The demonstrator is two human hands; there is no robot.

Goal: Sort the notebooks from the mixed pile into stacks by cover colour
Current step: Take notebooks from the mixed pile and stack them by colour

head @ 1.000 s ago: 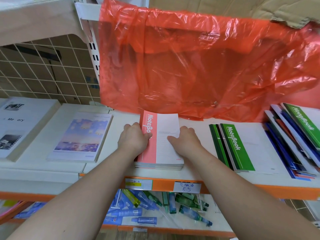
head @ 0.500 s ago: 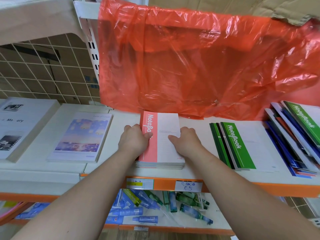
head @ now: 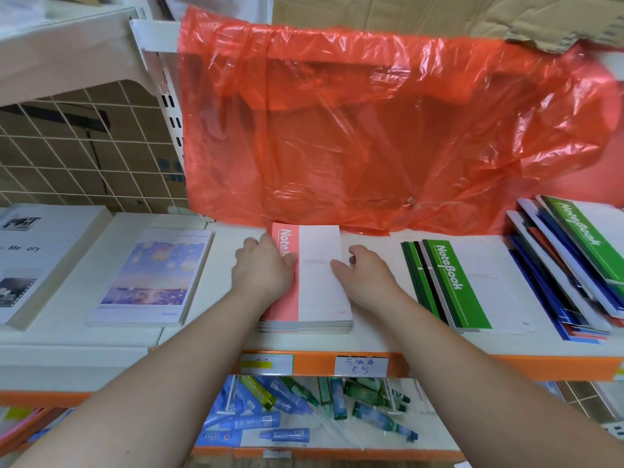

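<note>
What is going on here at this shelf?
A person is sorting notebooks on a shelf. The left hand and the right hand hold the pink stack by its two long sides, thumbs on the top cover. A green stack lies to its right. Further right, the mixed pile of blue, green and red notebooks is not yet sorted.

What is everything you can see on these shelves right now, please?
pink notebook stack: one, pink and white, middle of the shelf
green notebook stack: one, green and white, right of pink stack
mixed pile: one, blue, red and green, far right
picture-cover notebook: one, pastel, left of pink stack
white books: one stack, far left
plastic bag: one, translucent red, hanging above
tubes: several, blue and green, beneath
left hand: one, gripping pink stack's left edge
right hand: one, gripping its right edge
</note>
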